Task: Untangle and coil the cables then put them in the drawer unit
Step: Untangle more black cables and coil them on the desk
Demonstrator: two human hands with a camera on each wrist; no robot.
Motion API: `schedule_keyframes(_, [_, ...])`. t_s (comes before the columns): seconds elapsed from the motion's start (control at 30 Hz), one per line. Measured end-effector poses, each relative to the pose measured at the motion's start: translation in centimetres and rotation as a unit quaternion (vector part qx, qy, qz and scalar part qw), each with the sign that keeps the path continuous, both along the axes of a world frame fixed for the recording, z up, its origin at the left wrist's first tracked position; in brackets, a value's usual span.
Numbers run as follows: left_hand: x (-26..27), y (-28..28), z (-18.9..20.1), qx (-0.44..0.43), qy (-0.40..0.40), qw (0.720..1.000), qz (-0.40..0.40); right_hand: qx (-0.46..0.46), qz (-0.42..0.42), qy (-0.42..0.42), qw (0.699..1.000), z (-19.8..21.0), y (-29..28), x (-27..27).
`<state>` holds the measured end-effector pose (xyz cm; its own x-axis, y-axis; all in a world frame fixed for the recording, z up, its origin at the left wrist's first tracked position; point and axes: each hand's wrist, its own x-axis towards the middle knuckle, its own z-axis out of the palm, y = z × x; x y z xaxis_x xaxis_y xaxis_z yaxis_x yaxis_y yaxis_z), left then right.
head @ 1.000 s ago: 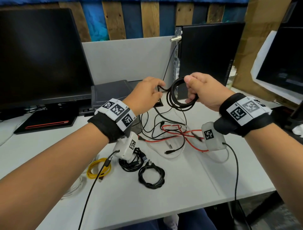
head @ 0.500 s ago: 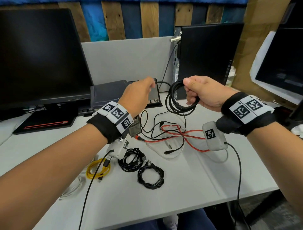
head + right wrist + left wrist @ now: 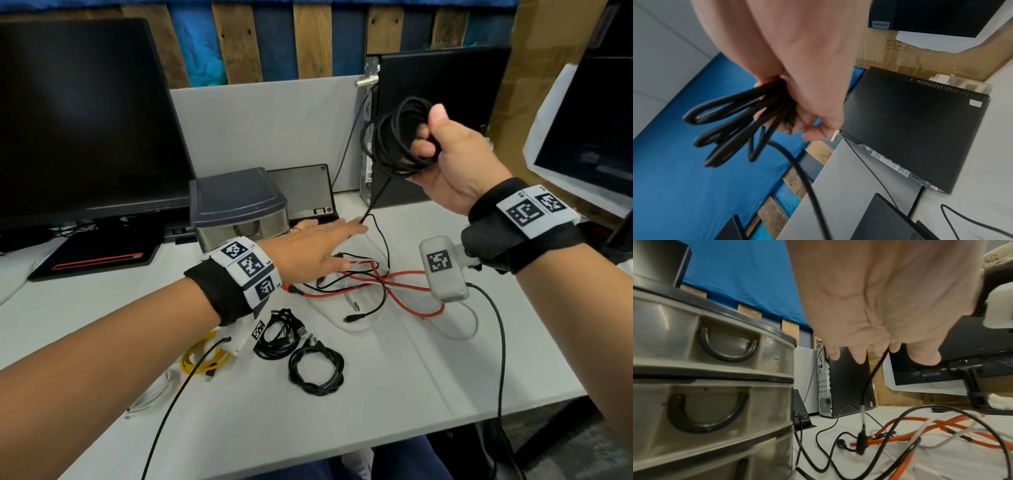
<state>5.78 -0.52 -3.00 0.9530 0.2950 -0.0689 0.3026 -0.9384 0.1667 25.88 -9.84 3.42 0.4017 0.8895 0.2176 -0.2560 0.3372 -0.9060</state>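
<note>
My right hand (image 3: 430,144) is raised in front of the PC tower and grips a coil of black cable (image 3: 390,137), whose loops show in the right wrist view (image 3: 740,116). A taut strand runs down from the coil to my left hand (image 3: 329,236), stretched forward low over the table. The strand is pinched between two of its fingers (image 3: 896,348), and the tail with its plug (image 3: 861,443) hangs below. The grey drawer unit (image 3: 236,202) stands just left of this hand with its drawers closed (image 3: 715,353). A tangle of red, black and white cables (image 3: 370,284) lies under my hands.
Two coiled black cables (image 3: 317,371) (image 3: 277,334), a yellow coil (image 3: 202,358) and a white cable (image 3: 154,394) lie near the front left. A large monitor (image 3: 85,120) stands at the left, a PC tower (image 3: 438,102) behind, another monitor (image 3: 589,137) at the right.
My right hand has lifted the coil up and to the right. My left hand has left the coil, dropped toward the table and slid down the strand with fingers stretched out.
</note>
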Motion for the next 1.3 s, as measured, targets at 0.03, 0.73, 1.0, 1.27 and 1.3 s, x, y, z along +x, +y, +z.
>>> schedule_keyframes(0.03, [0.0,-0.1,-0.1,-0.007,0.012,1.000,-0.003,-0.004,-0.014,-0.003,1.000,0.0,0.0,0.2])
schedule_keyframes(0.73, [1.9,-1.1,3.6,-0.460,-0.367,0.805,0.078,-0.042,-0.082,-0.231,0.969,-1.4,0.4,-4.6])
schedule_keyframes(1.0, [2.5,-0.8,4.2,-0.487,-0.464,0.727,0.136,-0.132,-0.047,-0.363,0.921,-1.4,-0.6,-3.9])
schedule_keyframes(1.27, [1.8,-0.9,5.0,-0.167,-0.301,0.932,0.111,-0.150,0.044,-0.388,0.908,-1.4,-1.2,-2.7])
schedule_keyframes(1.3, [1.8,-1.0,5.3,-0.139,-0.279,0.944,0.106,-0.153,0.045,-0.414,0.896,-1.3,-1.2,-2.9])
